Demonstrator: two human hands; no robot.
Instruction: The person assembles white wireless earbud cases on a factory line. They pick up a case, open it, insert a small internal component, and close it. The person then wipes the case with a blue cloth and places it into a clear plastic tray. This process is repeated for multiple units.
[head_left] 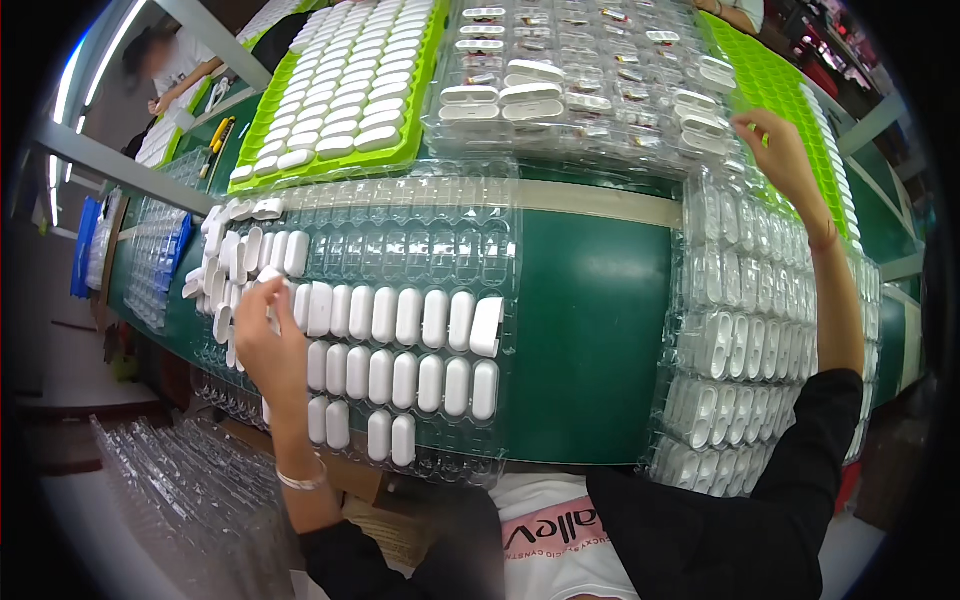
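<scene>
Handling white oblong plastic cases | left hand: grip unclear | right hand: empty, loose | next probably needs sure pinch

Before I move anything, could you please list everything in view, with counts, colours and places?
Work table: one, green, centre
Lime trays: at least two, bright green, upper left and upper right
Clear trays: many, transparent, across the table
Rowed cases: many, white, front left
Loose cases: many, white, heaped at left
Open cases: many, white, right side
Hand tool: one, mainly yellow, upper left
Tray stack: one, clear, lower left
Co-workers: at least two, white clothing, top corners
Sleeves: two, black, lower edge
Left hand: one, by the loose cases
Right hand: one, upper right
</scene>
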